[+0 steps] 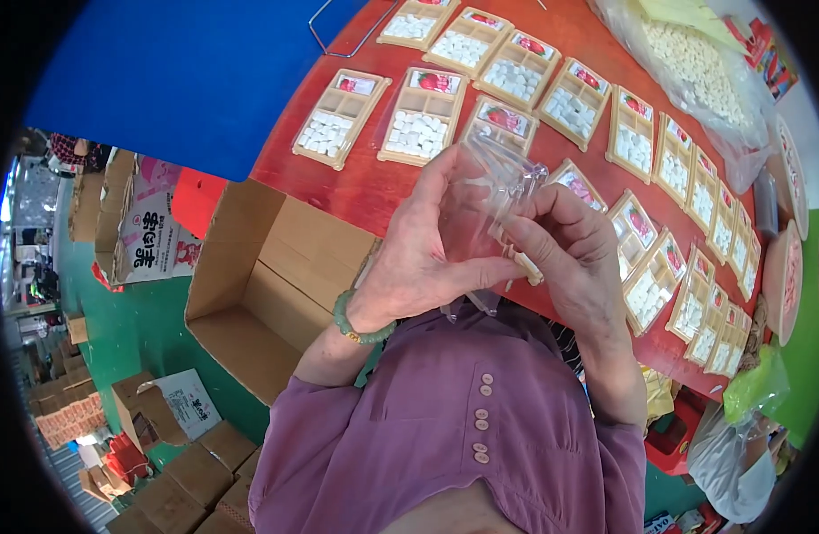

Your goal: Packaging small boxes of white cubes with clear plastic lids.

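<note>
In front of my chest my left hand (420, 254) is wrapped round a clear plastic case (470, 214), its thumb along the near side. My right hand (576, 254) pinches the case's right side between thumb and fingers. A small beige edge (528, 267) shows under the right fingers; what it belongs to is mostly hidden. Beyond my hands, beige compartment trays stand in rows, such as one tray (420, 93) at the far left. Each has a strawberry picture card at one end and small white pieces (416, 133) in a compartment.
The red table (338, 200) carries the trays. Left of me stands an open cardboard box (240, 320). A large plastic bag of white pieces (694, 71) lies at the far right, near pink basins (780, 285). A blue panel (178, 71) covers the far left.
</note>
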A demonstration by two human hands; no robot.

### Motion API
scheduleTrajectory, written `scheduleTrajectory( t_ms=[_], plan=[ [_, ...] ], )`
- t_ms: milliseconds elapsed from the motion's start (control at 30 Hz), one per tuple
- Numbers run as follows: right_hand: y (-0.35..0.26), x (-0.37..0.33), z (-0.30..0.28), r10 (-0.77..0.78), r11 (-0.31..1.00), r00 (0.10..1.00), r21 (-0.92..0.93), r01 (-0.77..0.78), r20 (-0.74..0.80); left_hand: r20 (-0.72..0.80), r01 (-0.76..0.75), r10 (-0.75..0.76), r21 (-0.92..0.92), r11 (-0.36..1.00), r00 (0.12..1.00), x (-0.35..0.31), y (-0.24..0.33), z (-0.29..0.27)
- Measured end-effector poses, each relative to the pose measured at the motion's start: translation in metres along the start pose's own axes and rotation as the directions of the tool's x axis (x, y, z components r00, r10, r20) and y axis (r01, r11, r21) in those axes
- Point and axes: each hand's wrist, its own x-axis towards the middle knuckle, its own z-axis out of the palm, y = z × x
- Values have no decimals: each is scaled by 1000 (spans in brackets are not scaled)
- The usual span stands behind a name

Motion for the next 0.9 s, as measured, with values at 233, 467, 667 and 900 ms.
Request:
scheduleTrajectory(
  t_ms=[233,467,667,900],
  plan=[
    [3,21,5,-59,997,997,57,56,49,-12,-48,47,-165,985,999,12,6,-7],
    [-14,66,3,-63,991,978,130,37,198,-28,139,-164,-412,901,986,22,31,-40],
    [-17,147,-17,-107,989,994,-108,103,-33,-196,60,-124,-303,951,973,19,27,-85],
    [2,259,-30,-38,999,992,2,38,-118,-542,-97,45,-69,993,839,-2,-11,-99]
  ],
)
